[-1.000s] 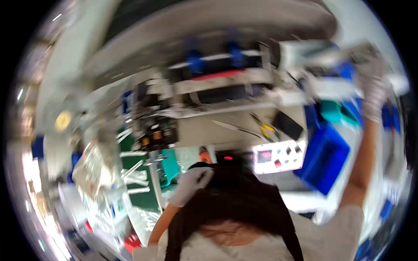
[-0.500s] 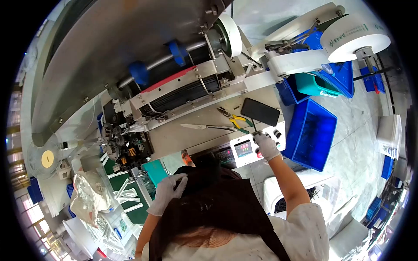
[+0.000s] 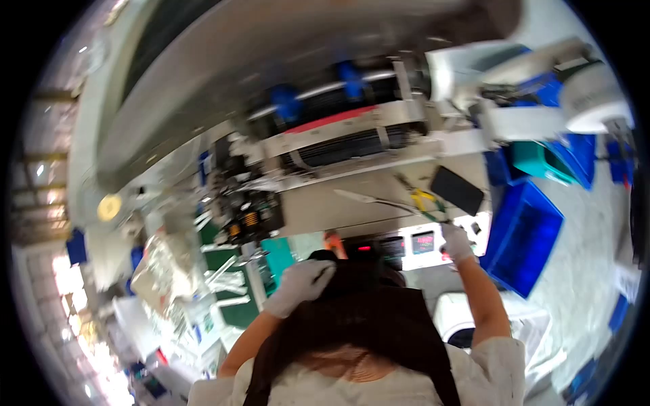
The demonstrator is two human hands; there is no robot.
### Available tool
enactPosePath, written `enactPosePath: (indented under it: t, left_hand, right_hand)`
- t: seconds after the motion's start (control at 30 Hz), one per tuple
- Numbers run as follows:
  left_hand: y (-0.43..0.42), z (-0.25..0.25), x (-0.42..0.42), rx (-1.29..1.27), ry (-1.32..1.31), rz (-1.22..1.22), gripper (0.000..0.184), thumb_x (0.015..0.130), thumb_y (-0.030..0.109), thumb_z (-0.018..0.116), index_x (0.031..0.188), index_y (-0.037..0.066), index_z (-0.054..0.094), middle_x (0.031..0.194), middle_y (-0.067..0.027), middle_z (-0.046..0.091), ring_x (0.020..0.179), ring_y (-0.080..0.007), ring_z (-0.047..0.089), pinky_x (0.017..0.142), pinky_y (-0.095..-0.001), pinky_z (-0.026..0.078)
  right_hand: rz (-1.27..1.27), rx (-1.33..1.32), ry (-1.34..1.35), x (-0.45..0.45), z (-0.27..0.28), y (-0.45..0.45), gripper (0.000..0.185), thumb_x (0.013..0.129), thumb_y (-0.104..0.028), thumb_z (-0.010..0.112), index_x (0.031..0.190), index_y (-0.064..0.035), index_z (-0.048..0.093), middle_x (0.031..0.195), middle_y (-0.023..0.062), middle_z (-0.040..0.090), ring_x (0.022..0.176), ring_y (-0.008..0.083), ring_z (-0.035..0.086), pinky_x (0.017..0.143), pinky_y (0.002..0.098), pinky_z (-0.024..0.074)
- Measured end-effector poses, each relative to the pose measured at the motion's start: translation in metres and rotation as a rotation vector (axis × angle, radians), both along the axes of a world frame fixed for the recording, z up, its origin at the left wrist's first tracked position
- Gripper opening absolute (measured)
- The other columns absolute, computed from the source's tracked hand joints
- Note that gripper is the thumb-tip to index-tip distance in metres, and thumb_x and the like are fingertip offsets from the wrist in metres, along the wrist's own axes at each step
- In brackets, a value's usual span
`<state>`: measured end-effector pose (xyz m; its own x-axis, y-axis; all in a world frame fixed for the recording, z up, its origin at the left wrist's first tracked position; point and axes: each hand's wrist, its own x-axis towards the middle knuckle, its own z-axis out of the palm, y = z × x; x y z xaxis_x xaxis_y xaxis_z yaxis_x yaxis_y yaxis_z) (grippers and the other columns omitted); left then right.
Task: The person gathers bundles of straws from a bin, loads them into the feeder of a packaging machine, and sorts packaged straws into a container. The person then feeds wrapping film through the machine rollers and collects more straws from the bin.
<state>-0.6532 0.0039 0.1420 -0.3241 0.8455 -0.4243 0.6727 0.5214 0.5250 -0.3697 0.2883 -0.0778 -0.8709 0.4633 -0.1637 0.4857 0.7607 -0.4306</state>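
Pale floor (image 3: 586,250) extends along the right of the work area, and a large grey machine (image 3: 223,81) spans the far side of a bare metal worktop (image 3: 311,210). Progress, judged from this view: the lit red display (image 3: 423,241) indicates that power is probably on; contact work at the controls appears to be under way, and how much of it is left cannot be told. Containers, right side: a blue bin (image 3: 538,227) stands beside the worktop with its inner walls in view; a teal bin (image 3: 538,157) stands beyond it. Containers, left side: a plastic bag (image 3: 159,271) shows pale, crumpled contents, too blurred to identify; white strips (image 3: 230,281) lie near it on a green surface (image 3: 244,318). The white control panel (image 3: 425,260) sits at the near edge of the worktop, between the dark apron (image 3: 359,325) and the blue bin. Right gloved hand (image 3: 458,243): at the panel's controls, fingers close together; whether they grip a knob cannot be told. Left gloved hand (image 3: 302,284): partly curled against the apron; any held item cannot be confirmed. Beyond the panel lie a black phone (image 3: 457,190) and yellow-handled pliers (image 3: 425,198).
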Motion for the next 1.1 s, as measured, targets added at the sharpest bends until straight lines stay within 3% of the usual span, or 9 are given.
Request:
enactPosePath:
  t: [0.1,0.23,0.5,0.77,0.83,0.9,0.97,1.0,1.1]
  left_hand:
    - [0.000,-0.001,0.001,-0.073,0.001,-0.045,0.026,0.092,0.032,0.051,0.104,0.012,0.063,0.094,-0.0119,0.067,0.088,-0.0320,0.063,0.074,-0.0405,0.051]
    - [0.011,-0.009,0.003,-0.082,0.043,-0.134,0.027,0.092,0.033,0.049,0.104,0.013,0.063,0.092,-0.0125,0.066,0.087,-0.0320,0.063,0.073,-0.0421,0.050]
    - [0.009,0.000,-0.001,-0.088,0.101,-0.213,0.027,0.092,0.033,0.048,0.099,0.011,0.062,0.080,-0.0129,0.064,0.074,-0.0335,0.062,0.062,-0.0438,0.050]
    - [-0.007,-0.011,0.000,0.015,0.102,-0.141,0.027,0.093,0.033,0.047,0.092,0.010,0.060,0.079,-0.0139,0.064,0.072,-0.0350,0.061,0.060,-0.0446,0.049]
    - [-0.009,-0.011,-0.002,0.057,0.106,-0.125,0.027,0.093,0.033,0.046,0.092,0.010,0.060,0.080,-0.0139,0.064,0.072,-0.0352,0.061,0.060,-0.0449,0.048]
    - [-0.010,-0.010,-0.003,-0.081,0.075,-0.171,0.028,0.094,0.034,0.045,0.094,0.010,0.059,0.082,-0.0142,0.064,0.073,-0.0355,0.061,0.061,-0.0446,0.048]
    - [-0.014,-0.010,-0.005,-0.080,0.053,-0.173,0.028,0.094,0.034,0.044,0.094,0.010,0.059,0.083,-0.0141,0.064,0.074,-0.0355,0.060,0.062,-0.0443,0.047]
    - [-0.016,-0.009,-0.007,-0.077,0.031,-0.172,0.028,0.094,0.034,0.044,0.095,0.011,0.058,0.084,-0.0140,0.064,0.075,-0.0355,0.060,0.063,-0.0439,0.047]
    - [-0.025,-0.008,-0.009,-0.021,-0.036,-0.075,0.028,0.093,0.034,0.045,0.096,0.010,0.059,0.086,-0.0135,0.065,0.078,-0.0351,0.060,0.064,-0.0431,0.047]
  right_hand:
    - [-0.112,-0.028,-0.095,-0.011,0.015,-0.003,0.013,0.080,-0.009,0.052,0.092,-0.0067,0.056,0.077,0.0166,0.060,0.071,0.0362,0.062,0.061,0.0454,0.0480]
    - [-0.080,0.051,-0.192,-0.012,0.013,0.004,0.007,0.083,-0.008,0.049,0.087,-0.0051,0.054,0.081,0.0181,0.060,0.078,0.0366,0.062,0.065,0.0450,0.0495]
    - [-0.602,0.043,-0.015,0.020,0.045,-0.046,0.026,0.081,-0.017,0.067,0.103,-0.0062,0.057,0.094,0.0125,0.063,0.081,0.0313,0.062,0.072,0.0404,0.0496]
    - [-0.919,-0.026,-0.167,0.037,0.008,-0.101,0.033,0.086,-0.028,0.064,0.106,-0.0021,0.059,0.082,0.0175,0.063,0.077,0.0334,0.062,0.069,0.0405,0.0477]
    - [-1.018,-0.179,0.094,0.035,0.002,-0.101,0.034,0.086,-0.028,0.064,0.103,0.0008,0.058,0.083,0.0190,0.064,0.080,0.0332,0.062,0.072,0.0408,0.0472]
    - [-1.015,-0.066,0.152,0.042,-0.022,-0.084,0.030,0.084,-0.024,0.066,0.094,0.0022,0.058,0.081,0.0171,0.064,0.073,0.0274,0.064,0.065,0.0377,0.0494]
    - [-0.988,-0.364,0.078,0.044,-0.023,-0.068,0.026,0.081,-0.020,0.068,0.087,0.0026,0.057,0.077,0.0138,0.064,0.062,0.0192,0.063,0.053,0.0322,0.0495]
    - [-0.896,-0.309,0.123,0.061,-0.053,-0.063,0.021,0.077,-0.013,0.069,0.087,0.0014,0.057,0.072,0.0100,0.062,0.054,0.0123,0.058,0.045,0.0278,0.0468]
    - [-0.738,-0.345,0.318,0.086,-0.094,-0.058,0.021,0.072,-0.004,0.071,0.085,-0.0020,0.055,0.069,0.0081,0.060,0.055,0.0123,0.059,0.045,0.0273,0.0477]
